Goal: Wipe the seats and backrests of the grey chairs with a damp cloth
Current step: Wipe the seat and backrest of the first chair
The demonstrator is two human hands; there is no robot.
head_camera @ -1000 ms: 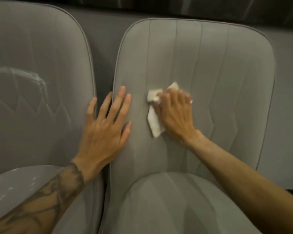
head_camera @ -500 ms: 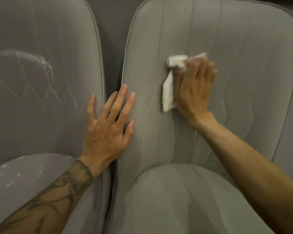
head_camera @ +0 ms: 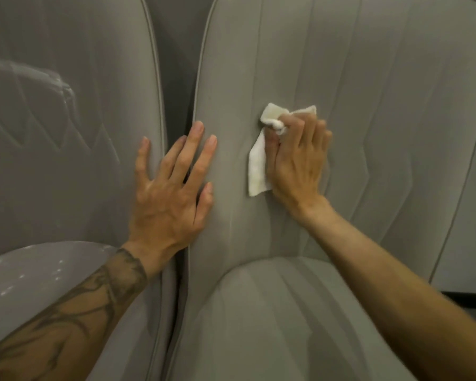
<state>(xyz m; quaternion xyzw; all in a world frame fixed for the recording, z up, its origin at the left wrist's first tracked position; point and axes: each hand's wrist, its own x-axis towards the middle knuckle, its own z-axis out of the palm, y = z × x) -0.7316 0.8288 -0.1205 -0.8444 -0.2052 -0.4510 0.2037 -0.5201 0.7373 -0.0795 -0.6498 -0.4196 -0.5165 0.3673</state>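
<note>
While the right hand (head_camera: 297, 163) lies flat against the backrest (head_camera: 382, 111) of the nearer grey chair, fingers together and only loosely curled, it presses a white cloth (head_camera: 257, 166) to the fabric; the cloth is bunched above the fingertips and hangs out in a flap on the thumb side, so it is pinned under the palm rather than gripped in a fist. By my reading the step in hand is the wiping of this backrest, about its middle height; the next move calls for even pressure along the stitched vertical seams, working outward to the panels on the far side of the hand and then down to the seat (head_camera: 272, 320) below the wrist, which looks not yet wiped. Just beside the cloth's flap, the left hand (head_camera: 171, 188) is spread wide open and holds nothing; it rests flat, bridging the dark gap between the two backrests, and appears to brace the chair. Beyond it stands the second chair (head_camera: 66, 119), its backrest marked with a faint pale smear and its seat flecked with light spots; whether these are dirt or reflections I cannot tell. Nothing lies on either seat to obstruct the wipe; only the bracing hand sits in the cloth's path toward the near edge.
</note>
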